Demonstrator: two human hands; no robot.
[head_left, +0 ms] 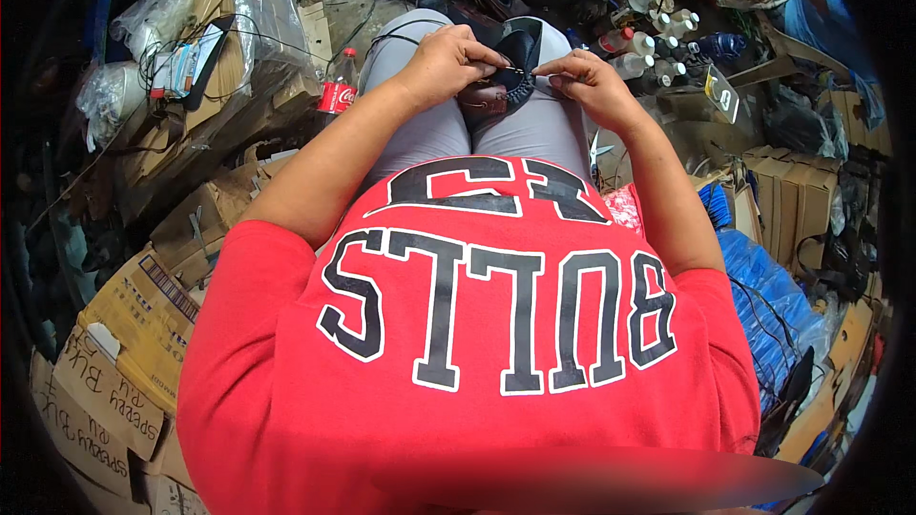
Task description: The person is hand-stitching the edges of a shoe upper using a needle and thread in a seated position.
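A dark shoe with a reddish-brown part rests on my lap, between and over my grey-clad thighs. My left hand is over its left side, thumb and forefinger pinched. On the other side my right hand pinches in the same way, with the fingertips beside the shoe's edge. Between the two pinches runs a thin strand, partly light and partly dark; whether it is thread, lace or a needle is too small to tell. A dark cord lies across my left thigh.
A red-labelled cola bottle stands left of my leg. Several bottles crowd the far right. Flattened cardboard lies at left, blue plastic sheeting at right. Scissors are beside my right thigh.
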